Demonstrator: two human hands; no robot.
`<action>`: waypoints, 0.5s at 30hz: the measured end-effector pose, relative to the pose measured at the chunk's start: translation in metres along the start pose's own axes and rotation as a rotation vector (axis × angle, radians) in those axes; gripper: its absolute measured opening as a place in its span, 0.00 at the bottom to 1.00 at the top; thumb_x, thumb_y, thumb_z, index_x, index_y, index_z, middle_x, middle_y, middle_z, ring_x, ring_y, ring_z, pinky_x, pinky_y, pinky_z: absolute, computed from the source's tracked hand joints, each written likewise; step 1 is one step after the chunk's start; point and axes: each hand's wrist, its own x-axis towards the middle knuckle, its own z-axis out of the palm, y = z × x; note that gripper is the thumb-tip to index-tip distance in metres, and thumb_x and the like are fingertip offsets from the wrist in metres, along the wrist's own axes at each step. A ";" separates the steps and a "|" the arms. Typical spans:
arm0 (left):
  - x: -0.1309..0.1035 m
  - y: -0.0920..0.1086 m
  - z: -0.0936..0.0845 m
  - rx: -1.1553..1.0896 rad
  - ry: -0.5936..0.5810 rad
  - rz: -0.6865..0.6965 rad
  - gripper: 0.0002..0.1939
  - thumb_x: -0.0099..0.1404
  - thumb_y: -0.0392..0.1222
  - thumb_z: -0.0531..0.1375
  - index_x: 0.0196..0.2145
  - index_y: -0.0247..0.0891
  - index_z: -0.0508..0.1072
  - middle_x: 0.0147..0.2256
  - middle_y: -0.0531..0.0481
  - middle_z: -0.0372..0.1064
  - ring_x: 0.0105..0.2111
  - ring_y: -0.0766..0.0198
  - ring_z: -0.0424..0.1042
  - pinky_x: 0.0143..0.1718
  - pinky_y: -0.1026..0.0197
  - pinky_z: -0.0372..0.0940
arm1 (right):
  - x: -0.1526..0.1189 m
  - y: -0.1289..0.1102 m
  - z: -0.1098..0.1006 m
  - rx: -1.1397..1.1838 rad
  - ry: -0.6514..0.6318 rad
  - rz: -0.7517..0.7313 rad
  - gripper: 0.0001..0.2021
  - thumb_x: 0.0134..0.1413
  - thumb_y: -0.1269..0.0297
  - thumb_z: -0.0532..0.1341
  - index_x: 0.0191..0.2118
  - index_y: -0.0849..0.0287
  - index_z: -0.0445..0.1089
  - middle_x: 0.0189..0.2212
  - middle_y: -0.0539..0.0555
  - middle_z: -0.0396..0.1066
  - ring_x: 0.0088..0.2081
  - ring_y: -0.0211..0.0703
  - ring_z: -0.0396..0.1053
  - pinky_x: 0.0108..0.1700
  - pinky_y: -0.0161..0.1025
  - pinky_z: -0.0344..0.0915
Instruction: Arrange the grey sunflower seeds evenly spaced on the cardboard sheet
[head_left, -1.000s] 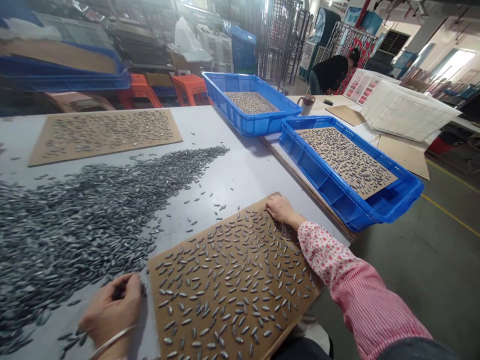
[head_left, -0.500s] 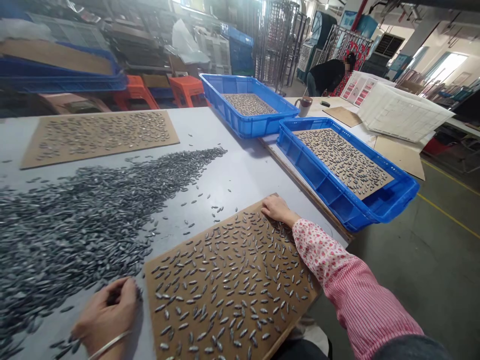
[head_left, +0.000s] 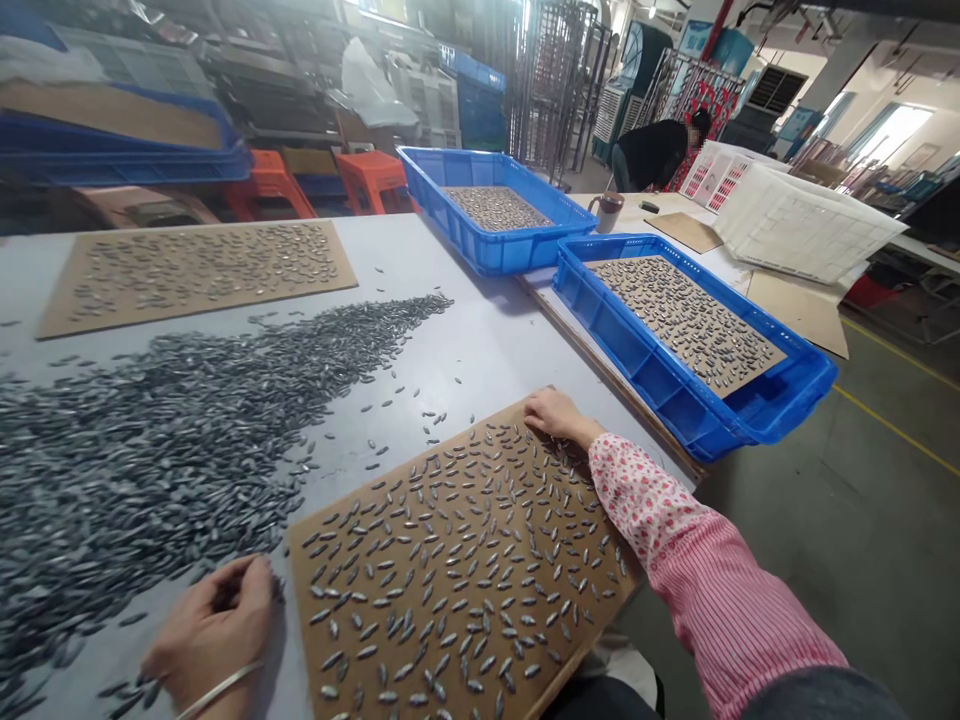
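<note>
A brown board [head_left: 298,560] lies on the table in front of me, covered with many small spindle-shaped grey metal pieces [head_left: 469,552]. At the far corner of the board rests my right hand [head_left: 553,412], its fingers curled down and their tips hidden. My left hand [head_left: 217,625] is closed, thumb and fingers curled together, on the table just left of the board. Dark bits show beside its fingertips, too hidden to name. A large heap of the same grey pieces [head_left: 150,470] spreads behind and around the left hand.
Another loaded board [head_left: 202,275] lies at the far left. Two blue trays [head_left: 637,385] at the right each hold a board with pieces. A mug [head_left: 607,212] and white crates [head_left: 810,225] stand beyond. A person [head_left: 660,152] bends over in the background.
Both hands stay almost where they were; the right hand and sleeve shift very slightly to the right. The view barely moves.
</note>
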 end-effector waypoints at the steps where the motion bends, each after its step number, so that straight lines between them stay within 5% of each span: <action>1: 0.000 0.000 -0.001 0.005 -0.001 0.005 0.21 0.48 0.56 0.51 0.30 0.37 0.70 0.27 0.49 0.65 0.28 0.61 0.66 0.38 0.57 0.64 | 0.000 -0.002 -0.003 0.002 0.000 0.011 0.08 0.57 0.63 0.58 0.34 0.58 0.73 0.37 0.55 0.71 0.41 0.42 0.64 0.43 0.35 0.56; 8: 0.000 0.005 -0.004 -0.007 -0.050 -0.047 0.18 0.47 0.53 0.53 0.30 0.38 0.71 0.25 0.52 0.63 0.27 0.62 0.65 0.37 0.59 0.63 | -0.016 -0.002 -0.014 0.019 -0.083 0.025 0.08 0.55 0.61 0.60 0.33 0.57 0.74 0.34 0.53 0.70 0.39 0.41 0.64 0.35 0.34 0.55; 15: -0.002 0.013 -0.007 -0.047 0.021 -0.012 0.17 0.47 0.54 0.52 0.27 0.38 0.70 0.23 0.52 0.63 0.26 0.63 0.64 0.34 0.59 0.62 | -0.015 0.002 -0.013 0.060 -0.084 -0.009 0.07 0.51 0.59 0.64 0.31 0.57 0.75 0.33 0.53 0.70 0.40 0.42 0.63 0.37 0.34 0.55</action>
